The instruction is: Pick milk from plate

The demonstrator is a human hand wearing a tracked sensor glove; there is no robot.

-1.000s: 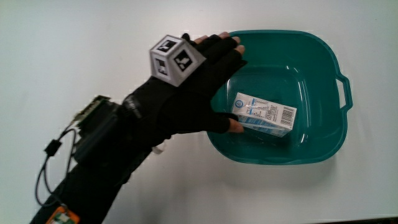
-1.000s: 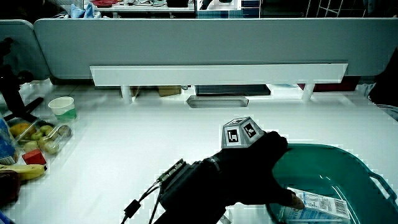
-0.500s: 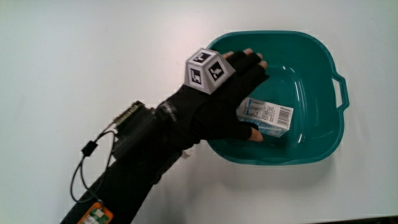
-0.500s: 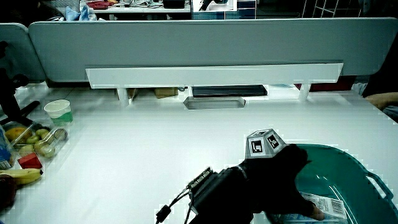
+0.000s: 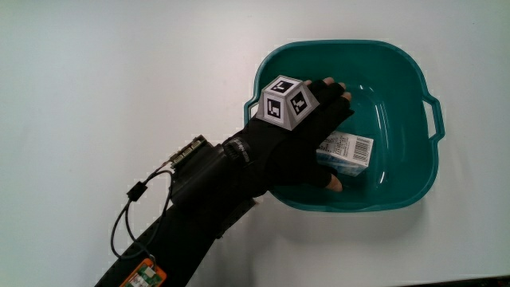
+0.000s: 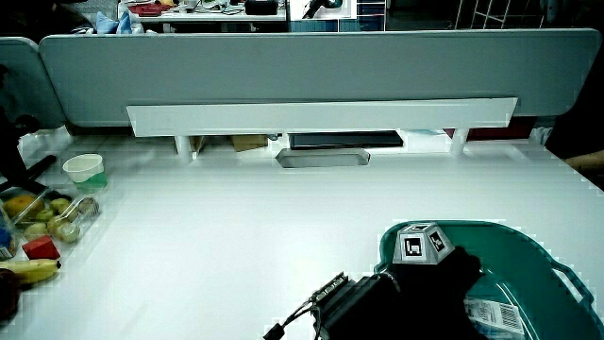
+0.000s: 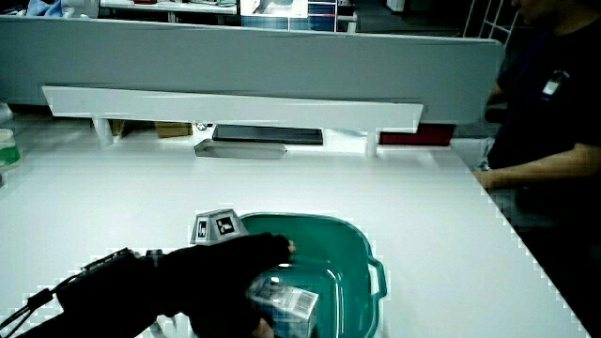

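Hand inside teal basin, fingers wrapping milk carton; judgement: squeeze carton sides firmly, lift straight up clear of rim.

Small white-and-blue milk carton lying flat on its side, barcode face up, on the floor of the teal plastic basin, partly covered; in a side view it's seen end-on.

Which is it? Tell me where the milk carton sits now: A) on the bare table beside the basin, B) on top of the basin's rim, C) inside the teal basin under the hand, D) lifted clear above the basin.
C: the milk carton lies on the floor of the teal basin, with the hand over it.
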